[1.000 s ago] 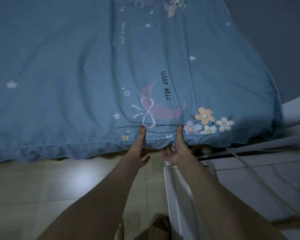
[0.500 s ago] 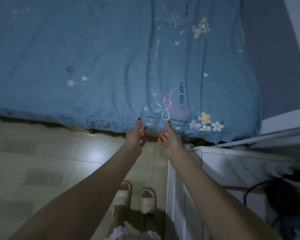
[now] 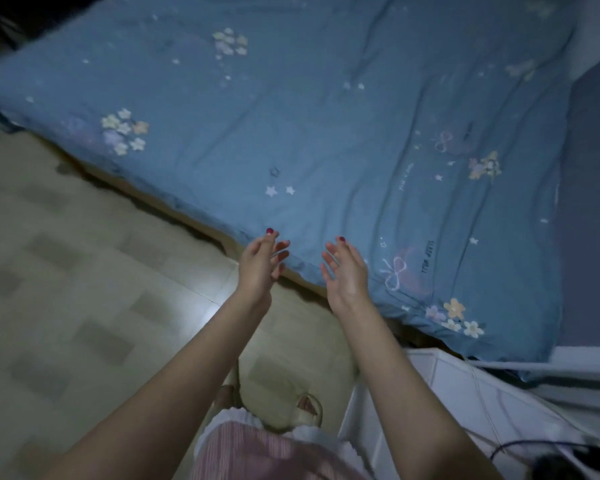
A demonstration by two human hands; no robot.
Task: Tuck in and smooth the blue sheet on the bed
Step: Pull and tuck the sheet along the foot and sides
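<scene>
Over bed edge, left hand [image 3: 258,263] and right hand [image 3: 347,271] hover, fingers loosely spread, holding nothing; contact with fabric unclear. Blue sheet [image 3: 326,133] covers bed [image 3: 201,225] diagonally, soft, creased, printed with stars, flowers, moon; far corners cut off, print blurred. Glossy tiled floor [image 3: 84,289]. White cabinet [image 3: 465,393] partly cropped.
</scene>
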